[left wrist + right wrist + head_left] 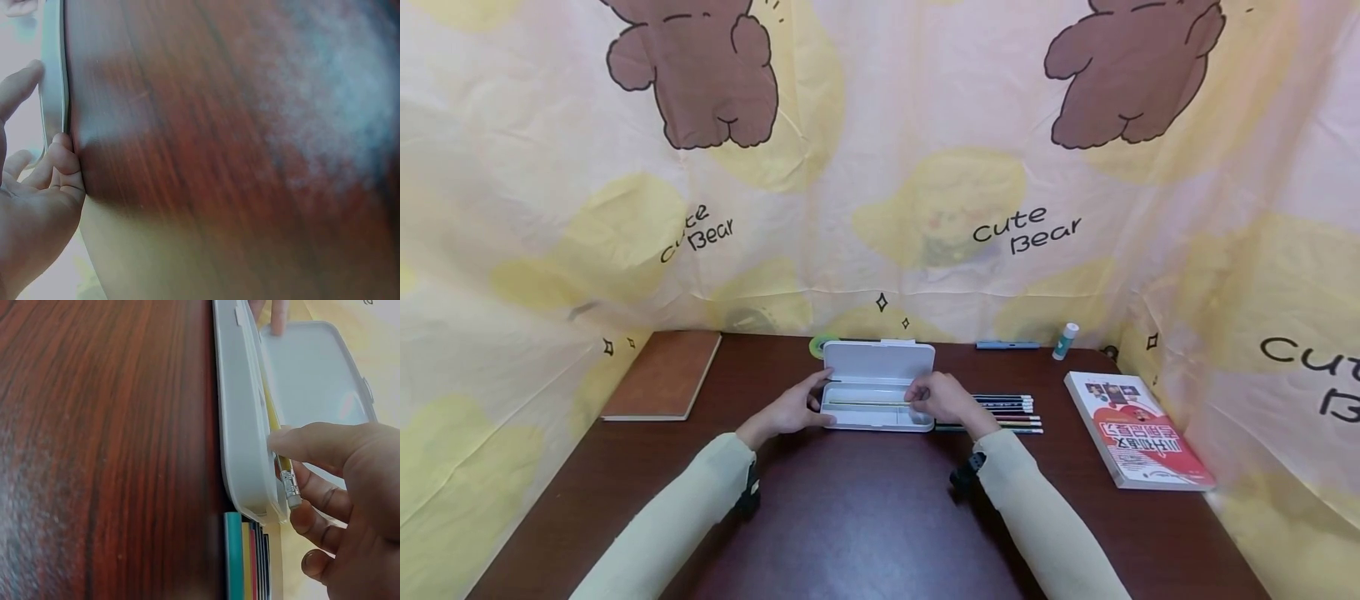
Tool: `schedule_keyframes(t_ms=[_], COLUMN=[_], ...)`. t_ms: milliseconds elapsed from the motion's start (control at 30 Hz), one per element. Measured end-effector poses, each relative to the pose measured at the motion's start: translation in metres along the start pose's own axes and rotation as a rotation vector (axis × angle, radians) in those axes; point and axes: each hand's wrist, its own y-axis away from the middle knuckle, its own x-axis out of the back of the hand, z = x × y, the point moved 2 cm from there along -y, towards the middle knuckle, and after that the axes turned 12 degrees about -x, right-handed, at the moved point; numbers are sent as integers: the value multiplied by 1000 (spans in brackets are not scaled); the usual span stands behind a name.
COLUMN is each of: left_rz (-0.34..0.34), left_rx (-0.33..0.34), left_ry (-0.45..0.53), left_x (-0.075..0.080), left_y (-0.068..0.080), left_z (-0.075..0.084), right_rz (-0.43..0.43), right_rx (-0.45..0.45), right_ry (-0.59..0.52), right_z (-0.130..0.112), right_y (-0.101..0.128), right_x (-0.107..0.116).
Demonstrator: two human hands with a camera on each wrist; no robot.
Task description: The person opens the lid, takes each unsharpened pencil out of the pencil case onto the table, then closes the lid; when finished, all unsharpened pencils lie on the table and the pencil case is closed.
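A white pencil case [880,427] lies with its lid [880,363] raised at the back. My left hand [790,408] grips its left end, a finger up at the lid and the thumb by the front corner. Between thumb and fingers my right hand [943,397] pinches a yellow pencil [285,465] near its silver ferrule and white eraser. The pencil stretches lengthwise along the tray of the case, and its far end is over the left part. Right beside the case, several pencils [1007,407] lie in a row, partly hidden by my right hand and wrist.
A brown notebook [662,375] lies at the left, and a red and white book [1138,429] at the right. Along the back are a green tape roll [817,347], a blue pen [1006,345] and an upright glue stick [1064,342]. A bear-print curtain [880,208] encloses the table.
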Motion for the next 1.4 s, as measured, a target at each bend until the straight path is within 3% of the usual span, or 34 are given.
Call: schedule_keyframes(t_ms=[233,467,900,1400], left_rz=[3,0,-6,1], left_rx=[2,3,3,-5], left_ry=[1,-5,-13,-21], left_x=[0,0,0,-1], left_y=[-1,1,0,1], left_z=[0,-1,-1,2], right_rz=[40,56,44,67], right_rx=[37,18,-56,-116], right_ry=[18,15,-45,5], right_z=[8,26,82,132], right_y=[7,19,50,77], right_x=[12,27,59,80])
